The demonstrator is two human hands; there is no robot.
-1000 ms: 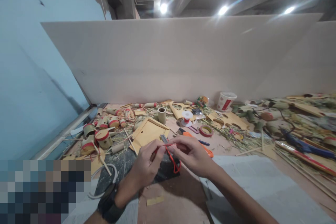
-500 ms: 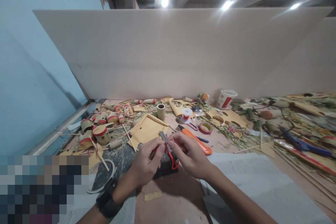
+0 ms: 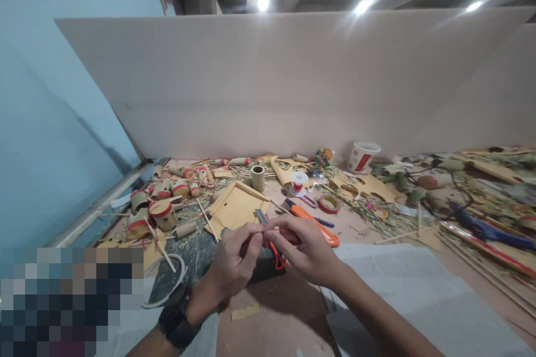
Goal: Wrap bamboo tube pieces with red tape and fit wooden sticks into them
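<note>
Red-banded pieces: a pile of short tubes (image 3: 164, 215) at the far left of the tabletop (image 3: 272, 329), among straw and thin sticks.
Ring: a white loop (image 3: 183, 274) lying near the left wrist, partly over the dark mat (image 3: 195, 254).
Watch: black (image 3: 180, 318), on the left wrist.
Left hand: fingers curled, thumb and forefinger (image 3: 238, 256) pinched nearly closed on the red cord.
Frame: a tan panel with raised edges (image 3: 237, 209), lying beyond the left hand.
Tube: upright (image 3: 258, 179), open end up, just behind the frame.
Red cord: thin (image 3: 285, 230), at the fingertips between both hands, above the mat's right end; mostly hidden by the fingers.
Tool: grey blade (image 3: 261, 217) beyond the fingertips, red loop below them; its middle is covered.
Right hand: thumb and forefinger (image 3: 299, 248) closed in a pinch on the cord, fingertips meeting the left hand's.
Spool: white with red thread (image 3: 298, 184), behind the right hand.
Cutter: orange (image 3: 315, 223), just beyond the right hand, a dark pen (image 3: 325, 223) beside it.
Tape: a red roll (image 3: 329, 204), right of the spool.
Cup: white and red (image 3: 363, 157), at the back.
Glue gun: blue (image 3: 486, 227), far right.
</note>
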